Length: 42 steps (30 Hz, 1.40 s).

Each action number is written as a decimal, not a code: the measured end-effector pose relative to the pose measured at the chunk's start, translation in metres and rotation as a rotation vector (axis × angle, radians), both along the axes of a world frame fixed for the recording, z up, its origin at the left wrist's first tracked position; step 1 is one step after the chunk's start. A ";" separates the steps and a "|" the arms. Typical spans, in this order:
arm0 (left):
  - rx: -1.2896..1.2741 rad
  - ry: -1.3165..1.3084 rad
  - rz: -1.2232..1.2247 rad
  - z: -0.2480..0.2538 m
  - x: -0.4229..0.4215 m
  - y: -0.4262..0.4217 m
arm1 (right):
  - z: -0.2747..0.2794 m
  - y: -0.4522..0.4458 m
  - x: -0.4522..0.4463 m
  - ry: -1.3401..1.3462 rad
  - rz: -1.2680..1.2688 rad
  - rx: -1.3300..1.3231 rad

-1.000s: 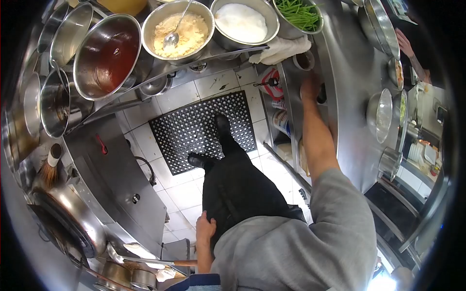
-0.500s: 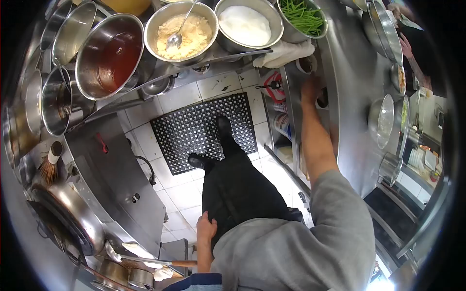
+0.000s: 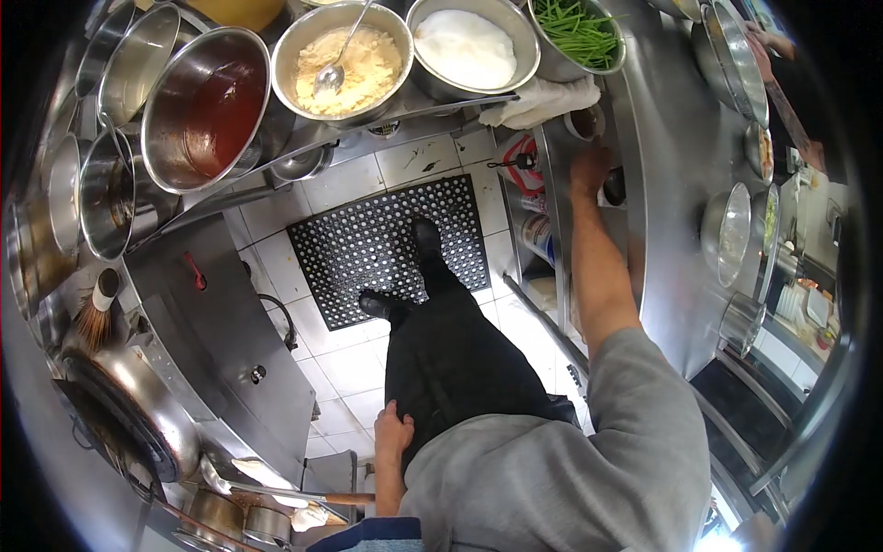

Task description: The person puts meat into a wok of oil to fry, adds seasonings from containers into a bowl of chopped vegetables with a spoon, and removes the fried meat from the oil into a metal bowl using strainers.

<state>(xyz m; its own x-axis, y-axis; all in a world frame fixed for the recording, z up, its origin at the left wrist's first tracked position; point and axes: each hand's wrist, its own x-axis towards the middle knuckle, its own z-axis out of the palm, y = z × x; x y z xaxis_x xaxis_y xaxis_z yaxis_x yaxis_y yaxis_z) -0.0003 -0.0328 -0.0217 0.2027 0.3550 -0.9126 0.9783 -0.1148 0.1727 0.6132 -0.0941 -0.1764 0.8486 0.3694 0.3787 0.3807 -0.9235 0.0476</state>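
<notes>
My right hand point(image 3: 590, 171) reaches down onto the shelf beneath the steel counter on the right. Its fingers point toward a small round container with dark contents point(image 3: 583, 122); they are too blurred and hidden to show a grip. Beside this hand is a dark rounded object point(image 3: 614, 187) with a pale part. My left hand point(image 3: 394, 431) hangs against my black trousers with nothing in it, fingers loosely bent and apart. Below it is the wooden handle of a long ladle point(image 3: 349, 499).
Steel bowls hold red sauce point(image 3: 221, 124), crumbly yellow food point(image 3: 349, 69), white powder or paste point(image 3: 464, 51) and green strips point(image 3: 578, 35). A white cloth point(image 3: 543, 103) hangs near them. A black perforated mat point(image 3: 386, 248) lies underfoot. Another person's arm point(image 3: 782, 106) is at upper right.
My right hand has shifted slightly on the shelf, and more of the dark rounded object beside it shows. My left hand stays at my thigh.
</notes>
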 end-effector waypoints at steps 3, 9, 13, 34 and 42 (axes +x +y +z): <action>0.011 -0.006 0.016 0.003 0.002 0.001 | -0.003 -0.001 -0.002 0.011 -0.004 -0.040; 0.029 -0.029 0.034 0.003 0.004 -0.002 | 0.007 -0.002 -0.008 0.029 0.036 -0.018; 0.032 -0.049 0.041 0.001 0.005 -0.004 | 0.023 0.007 -0.014 0.061 -0.024 -0.046; 0.061 -0.049 0.025 -0.005 -0.012 -0.007 | -0.048 0.003 -0.020 0.102 -0.136 -0.308; 0.090 -0.071 0.010 0.002 -0.014 -0.006 | 0.000 0.018 -0.047 0.042 -0.018 0.017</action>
<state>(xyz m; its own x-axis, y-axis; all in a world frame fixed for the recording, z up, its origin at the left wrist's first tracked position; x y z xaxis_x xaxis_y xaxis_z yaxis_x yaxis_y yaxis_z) -0.0138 -0.0386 -0.0197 0.2614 0.4371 -0.8606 0.9652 -0.1232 0.2306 0.5660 -0.0756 -0.1760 0.8703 0.3479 0.3486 0.3657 -0.9306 0.0159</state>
